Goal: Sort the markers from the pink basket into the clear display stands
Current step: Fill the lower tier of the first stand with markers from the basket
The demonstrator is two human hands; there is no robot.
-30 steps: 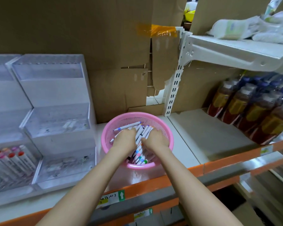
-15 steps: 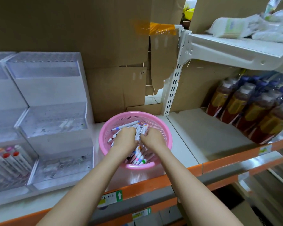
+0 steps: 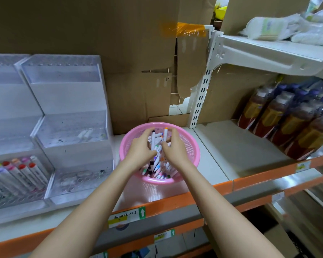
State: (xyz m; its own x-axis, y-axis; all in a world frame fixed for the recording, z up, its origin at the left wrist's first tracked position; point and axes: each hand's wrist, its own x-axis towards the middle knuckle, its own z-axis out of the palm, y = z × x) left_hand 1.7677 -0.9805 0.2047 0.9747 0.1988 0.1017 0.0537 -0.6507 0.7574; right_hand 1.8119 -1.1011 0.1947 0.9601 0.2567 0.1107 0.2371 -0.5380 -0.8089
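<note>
Over the pink basket (image 3: 193,146), left hand (image 3: 140,150) pinches a black-capped marker (image 3: 153,141); right hand (image 3: 174,148) grips an orange-capped marker (image 3: 165,132) (both upright); best lifted straight clear before reaching the clear display stand (image 3: 71,131) left of it.

A: Entry one, white-barrelled markers (image 3: 153,141) in round pink plastic basket (image 3: 158,180)?
B: Mostly hidden under left hand (image 3: 141,150) and right hand (image 3: 173,148); count untellable.
A: Entry two, clear acrylic tiered stand (image 3: 0,101), shelf's left end?
B: Cut off on the left.
</note>
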